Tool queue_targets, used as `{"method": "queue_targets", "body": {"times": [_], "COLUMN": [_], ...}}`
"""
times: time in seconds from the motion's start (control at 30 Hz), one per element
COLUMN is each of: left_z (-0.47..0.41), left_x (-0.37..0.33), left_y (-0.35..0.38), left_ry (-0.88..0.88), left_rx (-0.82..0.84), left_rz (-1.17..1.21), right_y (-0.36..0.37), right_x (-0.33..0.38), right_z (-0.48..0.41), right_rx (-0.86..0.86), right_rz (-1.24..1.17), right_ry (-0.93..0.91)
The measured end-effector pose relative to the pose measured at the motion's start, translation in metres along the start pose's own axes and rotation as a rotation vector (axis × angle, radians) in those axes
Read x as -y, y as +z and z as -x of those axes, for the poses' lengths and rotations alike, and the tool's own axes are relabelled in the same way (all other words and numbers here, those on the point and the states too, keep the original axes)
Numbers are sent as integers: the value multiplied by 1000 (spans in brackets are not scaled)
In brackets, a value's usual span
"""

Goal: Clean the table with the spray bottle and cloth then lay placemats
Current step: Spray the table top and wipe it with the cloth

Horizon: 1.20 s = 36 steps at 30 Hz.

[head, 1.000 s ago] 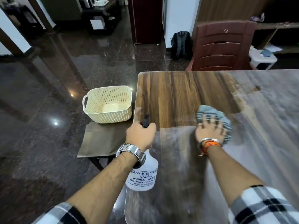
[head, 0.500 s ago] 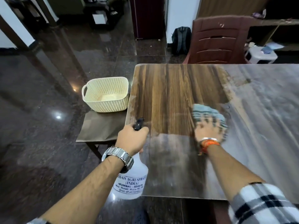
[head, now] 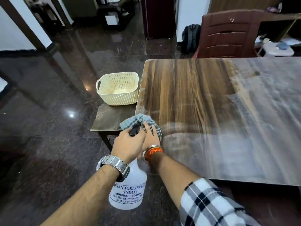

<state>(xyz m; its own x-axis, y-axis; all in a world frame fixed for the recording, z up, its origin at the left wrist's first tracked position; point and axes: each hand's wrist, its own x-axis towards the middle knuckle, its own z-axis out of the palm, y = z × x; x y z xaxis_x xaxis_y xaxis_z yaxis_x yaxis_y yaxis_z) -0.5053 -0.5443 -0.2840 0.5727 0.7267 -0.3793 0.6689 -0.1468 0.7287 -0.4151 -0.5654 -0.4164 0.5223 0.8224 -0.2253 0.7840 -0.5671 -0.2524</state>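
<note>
Wiping at left edge of tabletop (head: 211,103), bottle in other hand.
Left hand (head: 128,144) grips the neck of the white spray bottle (head: 128,191), fingers closed round it below the black nozzle; the bottle hangs off the tabletop's near left corner, over the floor. Right hand (head: 150,136) lies flat on the grey checked cloth (head: 138,119), fingers (head: 147,128) straight and pressing it at the left edge (part of the cloth overhangs). Beside the tabletop, a cream basket (head: 118,88) stands on a brown placemat (head: 105,119). Tabletop surface streaked on the near and right areas.
</note>
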Motion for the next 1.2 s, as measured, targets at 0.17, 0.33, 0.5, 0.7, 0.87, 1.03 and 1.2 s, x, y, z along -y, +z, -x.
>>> {"method": "queue_targets", "body": {"times": [0.17, 0.33, 0.5, 0.7, 0.87, 1.03, 1.2], "left_z": [11, 26, 31, 38, 48, 58, 60], "left_x": [11, 26, 44, 63, 68, 60, 53], "left_y": [-10, -15, -31, -45, -34, -22, -11], "left_ry": [-17, 23, 41, 43, 33, 31, 44], "left_rx": [52, 103, 103, 44, 90, 196, 199], "left_rz": [-4, 4, -10, -39, -36, -43, -19], "right_y": [8, -8, -3, 33, 52, 38, 26], "right_x": [-58, -172, -113, 61, 53, -72, -111], "right_z": [36, 94, 79, 46, 94, 151, 170], "right_rx": [-160, -258, -245, -84, -157, -270, -276], "right_rz": [-79, -229, -209, -4, -35, -98, -262], "right_ry": [262, 932, 867, 219, 212, 734, 1012]}}
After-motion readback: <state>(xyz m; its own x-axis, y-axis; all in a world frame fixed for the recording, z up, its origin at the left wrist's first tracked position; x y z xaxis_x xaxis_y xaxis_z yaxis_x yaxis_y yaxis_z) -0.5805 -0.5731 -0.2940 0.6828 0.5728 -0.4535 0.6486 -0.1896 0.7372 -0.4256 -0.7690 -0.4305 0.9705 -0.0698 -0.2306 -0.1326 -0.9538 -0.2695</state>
